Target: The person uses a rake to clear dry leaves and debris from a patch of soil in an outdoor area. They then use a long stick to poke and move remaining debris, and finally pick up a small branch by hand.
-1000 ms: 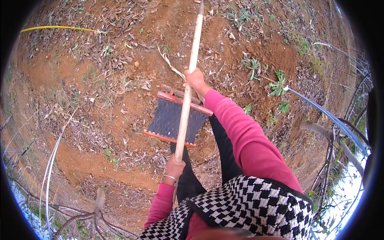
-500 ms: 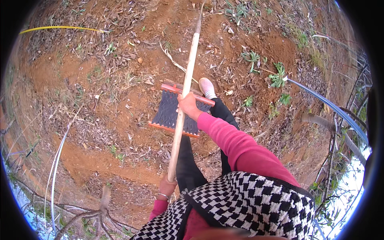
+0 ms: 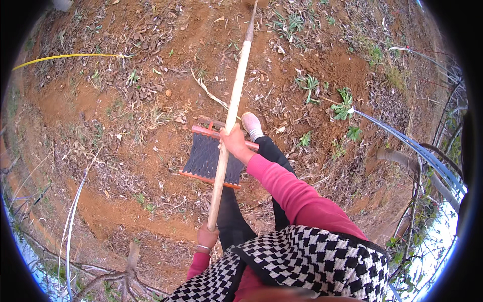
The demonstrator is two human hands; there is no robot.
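A long wooden-handled digging tool (image 3: 235, 98) runs from near my body up to the top edge, tapering into a metal socket; its working end is almost wholly cut off there. My right hand (image 3: 233, 140) is closed round the middle of the handle. Lower down, my left hand (image 3: 207, 236) grips the handle's end, with a bracelet at the wrist. Behind the handle, a black webbed panel between orange bars (image 3: 201, 155), like a small stool seat, is on the ground by my legs. The handle and right hand cover part of it.
Reddish soil (image 3: 166, 216) with dry leaves spreads around. Leafy plants (image 3: 343, 104) grow at the right, one beside a blue strap (image 3: 407, 141). A yellow strap (image 3: 70, 57) stretches at the far left, a white strap (image 3: 73, 211) nearer. Bare branches (image 3: 128, 272) line the lower edges. My pink shoe (image 3: 252, 124) stands beside the handle.
The ground, plants and webbed panel have shifted slightly down and left in the view. Both hands keep their grip on the handle, which has hardly moved.
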